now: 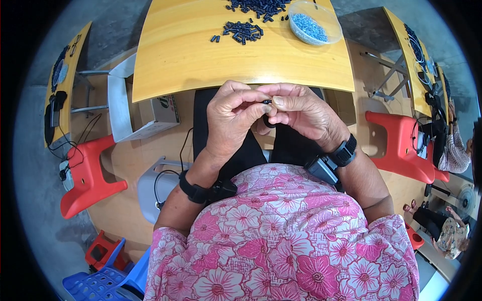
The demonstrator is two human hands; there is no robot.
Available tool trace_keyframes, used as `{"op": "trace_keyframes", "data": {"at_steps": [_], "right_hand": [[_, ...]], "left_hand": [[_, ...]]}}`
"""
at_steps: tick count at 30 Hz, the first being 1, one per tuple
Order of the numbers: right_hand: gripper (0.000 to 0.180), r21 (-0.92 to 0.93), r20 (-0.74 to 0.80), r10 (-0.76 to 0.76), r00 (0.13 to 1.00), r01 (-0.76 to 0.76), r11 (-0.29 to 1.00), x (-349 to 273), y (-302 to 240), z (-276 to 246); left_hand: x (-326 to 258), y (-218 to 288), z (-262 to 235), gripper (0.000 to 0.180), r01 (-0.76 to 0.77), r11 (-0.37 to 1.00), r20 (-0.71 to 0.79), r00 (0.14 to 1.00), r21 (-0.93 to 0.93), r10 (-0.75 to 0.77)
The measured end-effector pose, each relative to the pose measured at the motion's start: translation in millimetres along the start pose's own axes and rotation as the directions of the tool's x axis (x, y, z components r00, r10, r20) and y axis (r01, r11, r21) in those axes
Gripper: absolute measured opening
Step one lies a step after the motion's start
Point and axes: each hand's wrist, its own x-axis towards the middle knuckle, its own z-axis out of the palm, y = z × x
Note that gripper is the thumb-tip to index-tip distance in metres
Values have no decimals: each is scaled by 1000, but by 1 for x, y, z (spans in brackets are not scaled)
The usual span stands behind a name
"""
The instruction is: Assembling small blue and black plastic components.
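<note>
Yellow tabletop [241, 65] spreads just beyond the hands, with loose black pieces [244, 32] heaped ahead of them and a clear bowl [330, 41] of small light-blue pieces [308, 27] ahead to their right. Left hand [228, 115] and right hand [307, 111] meet at the fingertips, pinching a small black part [267, 102] between them.

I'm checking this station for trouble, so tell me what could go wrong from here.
The small black piece sits in the fingertips of the left hand and right hand, over the lap; a slip could send it down there or to the floor.
The clear bowl stands close to the table's right edge, so a knock might tip it off.
</note>
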Motion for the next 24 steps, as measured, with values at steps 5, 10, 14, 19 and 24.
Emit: {"op": "trace_keyframes", "data": {"at_steps": [5,10,14,19,24], "right_hand": [[38,-38,6,13,1000,-13,999,-1,-2,-4],[35,-101,28,61,998,-58,993,0,-5,-6],[33,-140,1,70,998,-70,988,-1,-4,-4],[31,-131,36,80,996,-75,989,1,-5,-3],[29,-141,64,56,996,-46,989,1,-6,0]], "left_hand": [[2,-3,0,14,-25,999,-8,1000,23,25],[2,-5,1,15,-55,998,-8,998,9,55],[3,-4,0,15,-81,996,-7,997,49,81],[2,-2,1,15,-64,997,-30,997,34,65],[4,-8,-1,15,-53,998,-34,998,22,54]]}}
